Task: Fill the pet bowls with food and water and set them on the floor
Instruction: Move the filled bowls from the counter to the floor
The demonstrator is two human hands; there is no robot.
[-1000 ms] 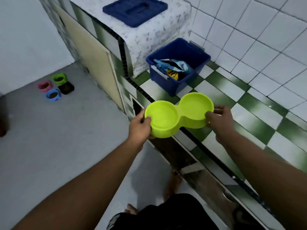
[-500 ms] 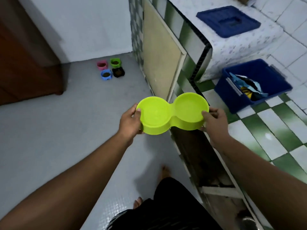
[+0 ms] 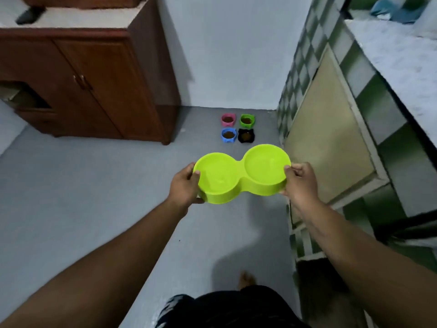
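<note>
Above the grey floor (image 3: 71, 185): lime double pet bowl (image 3: 241, 174), level (possibly holding water), left hand (image 3: 184, 185) and right hand (image 3: 301, 179) gripping opposite ends.

Home kitchen: green-and-white tiled counter (image 3: 371, 95) with a speckled stone top, brown wooden cabinet (image 3: 94, 91), grey floor (image 3: 94, 185), four small pet bowls (image 3: 229, 135) of food by the wall.

Plenty of bare grey floor (image 3: 82, 185) on the left and straight under the double bowl (image 3: 241, 176). Up ahead, four little bowls (image 3: 228, 120) sit in a tight square near the wall (image 3: 224, 55), with a strip of floor between them and the wooden cabinet (image 3: 99, 91). The desk (image 3: 402, 58) front pretty much walls off the whole right side.
</note>
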